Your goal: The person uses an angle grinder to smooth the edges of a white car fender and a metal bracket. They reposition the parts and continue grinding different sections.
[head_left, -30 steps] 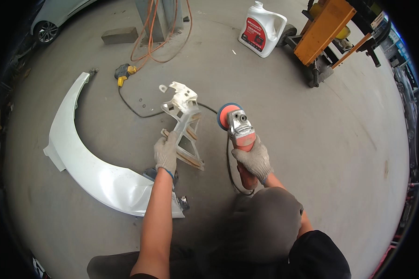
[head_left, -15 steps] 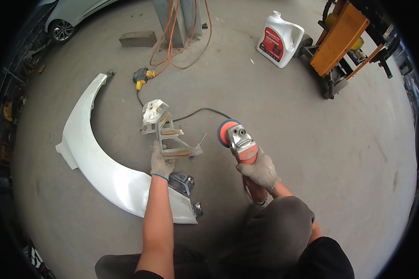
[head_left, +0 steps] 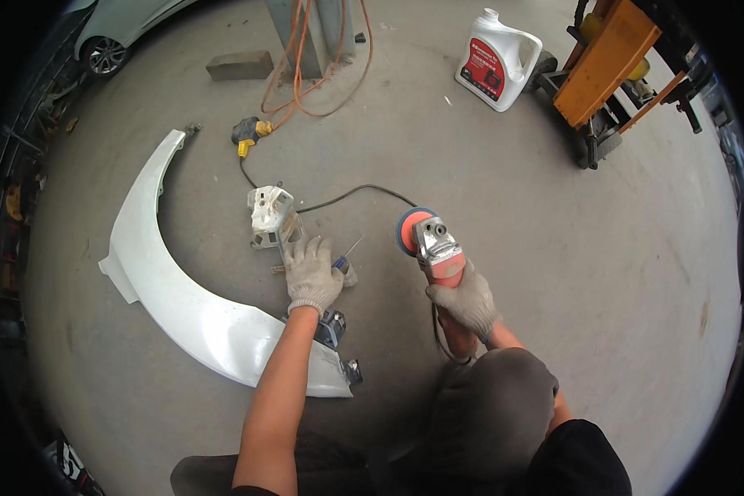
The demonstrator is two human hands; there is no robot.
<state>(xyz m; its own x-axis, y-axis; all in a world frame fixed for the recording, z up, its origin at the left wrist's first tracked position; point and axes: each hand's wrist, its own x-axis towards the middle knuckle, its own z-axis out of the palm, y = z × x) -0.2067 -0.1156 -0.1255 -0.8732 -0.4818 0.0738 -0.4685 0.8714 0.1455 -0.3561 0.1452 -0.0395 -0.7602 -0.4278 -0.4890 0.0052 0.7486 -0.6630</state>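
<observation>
My left hand (head_left: 312,274), in a grey knit glove, lies over the lower part of a white and grey metal bracket (head_left: 271,217), its fingers stretched out. Much of the bracket's lower frame is hidden under the glove. A screwdriver (head_left: 340,262) with a blue handle shows beside that hand, its thin shaft pointing up and right. My gloved right hand (head_left: 469,302) is wrapped round the red body of an angle grinder (head_left: 440,250). The grinder carries a round red and blue disc (head_left: 407,231), tilted toward the bracket's side.
A white car fender (head_left: 182,306) curves across the floor at left, with a dark part (head_left: 331,329) near its lower end. Black cord runs to a yellow-black connector (head_left: 248,132) and orange cable (head_left: 293,103). A white jug (head_left: 498,62) stands near an orange jack (head_left: 608,70).
The bracket has turned and sunk toward the floor. My left hand has shifted right and down onto it, fingers now extended. The grinder has moved slightly right with my right hand.
</observation>
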